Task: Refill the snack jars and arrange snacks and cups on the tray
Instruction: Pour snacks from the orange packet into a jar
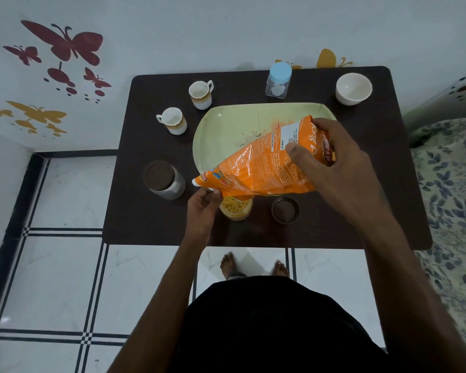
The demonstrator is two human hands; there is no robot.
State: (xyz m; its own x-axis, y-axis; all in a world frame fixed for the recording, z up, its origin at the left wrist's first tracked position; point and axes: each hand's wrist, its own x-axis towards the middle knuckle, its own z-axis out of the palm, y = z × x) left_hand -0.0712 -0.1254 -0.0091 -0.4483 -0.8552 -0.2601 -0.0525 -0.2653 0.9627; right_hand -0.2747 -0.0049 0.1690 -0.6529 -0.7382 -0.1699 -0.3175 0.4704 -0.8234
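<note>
From the head camera, a dark brown bench stands against a white wall with butterfly stickers. The right hand has its grip closed round the raised end of an orange snack bag, thumb across the printed side. The bag slopes down to the left over the near part of a pale green tray that lies in the middle of the bench. The left hand pinches the bag's lower end just above an open jar near the front edge; the jar holds yellow snack almost to the rim. Just right of the jar lies a brown lid. A closed jar with a brown lid stands by the left edge. Two cups stand left of the tray toward the back. A clear jar with a blue lid stands at the back edge, and a white bowl sits in the back right corner.
</note>
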